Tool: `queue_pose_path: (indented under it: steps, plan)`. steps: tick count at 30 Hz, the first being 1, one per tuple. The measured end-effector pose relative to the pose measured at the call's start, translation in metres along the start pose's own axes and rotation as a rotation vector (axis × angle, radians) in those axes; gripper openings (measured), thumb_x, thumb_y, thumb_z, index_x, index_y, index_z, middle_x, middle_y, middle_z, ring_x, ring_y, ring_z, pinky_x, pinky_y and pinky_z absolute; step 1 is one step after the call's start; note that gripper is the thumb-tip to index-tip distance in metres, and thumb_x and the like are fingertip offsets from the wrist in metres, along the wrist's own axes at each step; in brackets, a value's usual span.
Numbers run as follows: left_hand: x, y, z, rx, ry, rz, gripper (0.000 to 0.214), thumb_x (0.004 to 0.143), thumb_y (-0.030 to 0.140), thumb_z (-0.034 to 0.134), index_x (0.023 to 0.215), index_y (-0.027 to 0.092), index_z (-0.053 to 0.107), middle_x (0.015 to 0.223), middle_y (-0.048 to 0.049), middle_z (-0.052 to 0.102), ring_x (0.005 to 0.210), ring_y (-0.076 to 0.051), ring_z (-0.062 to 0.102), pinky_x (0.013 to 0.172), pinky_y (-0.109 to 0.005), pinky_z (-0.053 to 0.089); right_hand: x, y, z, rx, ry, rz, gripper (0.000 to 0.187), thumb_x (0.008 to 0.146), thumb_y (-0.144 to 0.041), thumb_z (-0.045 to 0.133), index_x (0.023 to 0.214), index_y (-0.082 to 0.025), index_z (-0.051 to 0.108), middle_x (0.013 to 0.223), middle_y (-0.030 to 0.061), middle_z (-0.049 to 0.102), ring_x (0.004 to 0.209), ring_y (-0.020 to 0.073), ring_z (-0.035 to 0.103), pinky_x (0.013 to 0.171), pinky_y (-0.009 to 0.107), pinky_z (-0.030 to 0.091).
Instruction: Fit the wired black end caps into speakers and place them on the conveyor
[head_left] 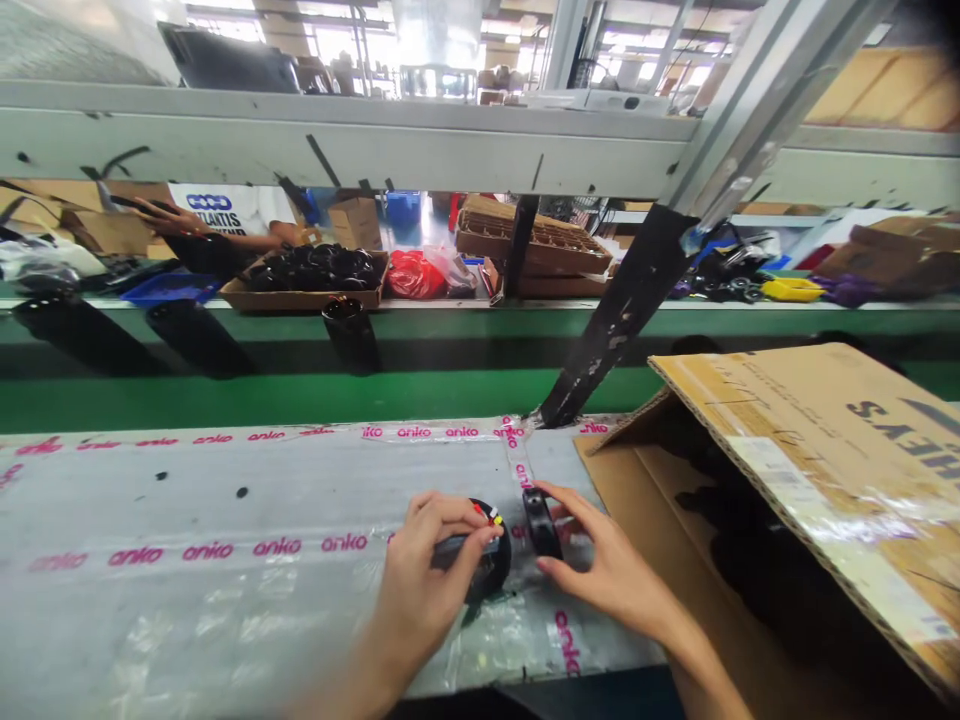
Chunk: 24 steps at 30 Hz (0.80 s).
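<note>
My left hand [431,555] is closed in a pinch at small red, white and yellow wire connectors [493,516]. They sit at the upper edge of a round black part [495,565], which stands on the wrapped tabletop and is partly hidden by my left fingers. Just to the right, my right hand [600,555] grips a black ring [541,522] between thumb and fingers. The ring is on edge, a small gap away from the round part.
An open cardboard box [795,440] with dark items inside stands to the right. A slanted black post [615,310] rises behind the table [187,610]. Beyond a green conveyor [450,395] are black cylinders [351,335], a box of black parts [307,298] and another person's hand [169,218].
</note>
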<state>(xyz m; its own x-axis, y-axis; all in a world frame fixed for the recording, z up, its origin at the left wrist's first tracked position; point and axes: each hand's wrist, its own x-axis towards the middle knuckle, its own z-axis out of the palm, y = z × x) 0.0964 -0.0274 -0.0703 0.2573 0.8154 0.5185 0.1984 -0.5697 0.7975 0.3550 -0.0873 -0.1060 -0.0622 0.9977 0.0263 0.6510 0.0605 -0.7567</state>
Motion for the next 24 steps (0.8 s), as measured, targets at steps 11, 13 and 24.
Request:
queue_pose_path:
  steps: [11, 13, 24]
  plan:
    - [0.012, 0.015, 0.001, -0.021, -0.126, -0.175, 0.010, 0.095, 0.019, 0.075, 0.089, 0.026, 0.077, 0.089, -0.0022, 0.081, 0.089, -0.024, 0.077, 0.078, -0.036, 0.061, -0.013, -0.043, 0.010, 0.798, 0.154, -0.012, 0.095, 0.086, -0.088, 0.066, 0.158, -0.026, 0.058, 0.152, 0.0184, 0.070, 0.135, 0.0422, 0.071, 0.110, 0.054, 0.061]
    - [0.012, 0.013, 0.004, -0.011, -0.080, -0.150, 0.009, 0.094, 0.021, 0.078, 0.086, 0.026, 0.078, 0.091, -0.0026, 0.081, 0.090, -0.023, 0.077, 0.080, -0.037, 0.061, -0.014, -0.042, 0.008, 0.747, 0.166, -0.009, 0.091, 0.089, -0.087, 0.064, 0.157, -0.026, 0.060, 0.154, 0.0172, 0.069, 0.138, 0.0416, 0.069, 0.116, 0.055, 0.057]
    - [0.014, 0.014, 0.008, -0.111, -0.075, -0.210, 0.010, 0.089, 0.014, 0.079, 0.088, 0.025, 0.079, 0.085, -0.0007, 0.080, 0.086, -0.020, 0.075, 0.078, -0.031, 0.057, -0.026, -0.054, 0.007, 0.543, 0.221, 0.019, 0.094, 0.081, -0.089, 0.072, 0.147, -0.022, 0.067, 0.142, 0.0171, 0.077, 0.125, 0.0388, 0.078, 0.103, 0.041, 0.067]
